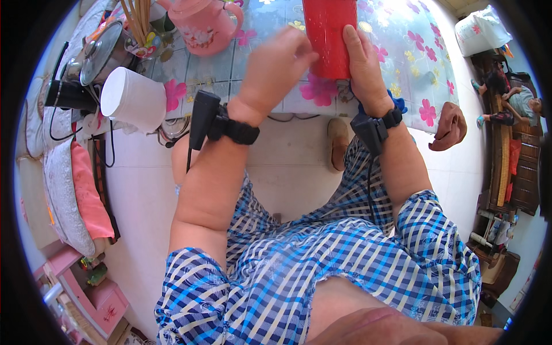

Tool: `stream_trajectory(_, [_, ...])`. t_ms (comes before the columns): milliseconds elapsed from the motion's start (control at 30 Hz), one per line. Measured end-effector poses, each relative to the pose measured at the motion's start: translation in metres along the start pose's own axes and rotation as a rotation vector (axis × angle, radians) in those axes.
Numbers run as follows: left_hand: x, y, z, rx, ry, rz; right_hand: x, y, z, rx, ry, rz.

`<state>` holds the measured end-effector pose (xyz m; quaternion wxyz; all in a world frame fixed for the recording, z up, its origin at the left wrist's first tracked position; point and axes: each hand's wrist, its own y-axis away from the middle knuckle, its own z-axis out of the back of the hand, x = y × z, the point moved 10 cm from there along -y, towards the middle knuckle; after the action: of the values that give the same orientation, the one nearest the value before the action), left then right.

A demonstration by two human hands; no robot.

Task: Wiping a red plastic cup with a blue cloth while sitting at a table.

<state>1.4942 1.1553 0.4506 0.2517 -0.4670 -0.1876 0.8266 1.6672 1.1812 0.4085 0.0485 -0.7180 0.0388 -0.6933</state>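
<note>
My right hand (pixel 368 69) grips a red cylindrical container (pixel 328 41) from its right side, with the thumb along the near face. The container's top runs out of the frame, and small pale specks mark its surface. My left hand (pixel 276 64), blurred, has curled fingers whose tips are at the container's left side. Whether they touch it or pinch something small cannot be told. Both hands are over a table with a flower-patterned cover (pixel 276 92). Beside my right wrist a piece of blue cloth (pixel 399 102) shows.
At the left stand a pink floral kettle (pixel 205 32), a holder with chopsticks (pixel 140 41), a glass-lidded pot (pixel 101 56) and a white tub (pixel 133 99). Brown cloth (pixel 450 127) lies at the table's right edge. A person (pixel 522 103) sits on a wooden bench (pixel 524 161) at far right.
</note>
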Motion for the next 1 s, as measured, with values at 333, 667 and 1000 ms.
stream_trajectory(333, [-0.020,-0.004,0.024,-0.267,-0.301,-0.221,0.032,-0.001,0.013,-0.098,0.425,0.410])
stream_trajectory(667, [-0.038,0.001,0.006,-0.203,-0.255,-0.318,0.009,-0.012,0.026,-0.086,0.205,0.203])
stream_trajectory(1000, [-0.048,0.005,0.007,-0.220,-0.254,-0.375,0.014,-0.010,0.018,-0.070,0.118,0.182])
